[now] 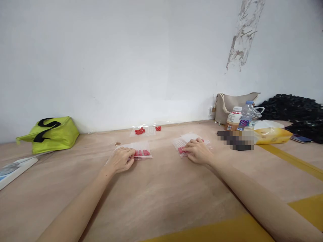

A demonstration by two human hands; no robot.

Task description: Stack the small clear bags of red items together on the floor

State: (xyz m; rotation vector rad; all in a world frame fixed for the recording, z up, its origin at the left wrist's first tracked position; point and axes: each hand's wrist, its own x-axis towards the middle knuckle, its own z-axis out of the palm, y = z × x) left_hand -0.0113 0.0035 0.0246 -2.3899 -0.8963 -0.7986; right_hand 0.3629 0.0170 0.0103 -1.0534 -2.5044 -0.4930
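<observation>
Just left of the middle of the table, my left hand (123, 159) rests with curled fingers on the left part of a clear plastic bag (142, 147). Several small red pieces (143, 153) lie in a row along this bag's near edge; their kind is too small to tell. My right hand (198, 151) is bent over a second group of clear plastic bags (191, 136), its fingers closed down on the bag. More red pieces (180, 150) show beside those fingertips. What lies under both sets of fingers is partly hidden.
Near the wall, another clear bag (150, 131) lies by red pieces (139, 131). A lime-green bag (54, 134) stands at left. At right are bottles (234, 118), a beige bag (228, 101), a yellow tissue pack (272, 134) and a black heap (292, 107).
</observation>
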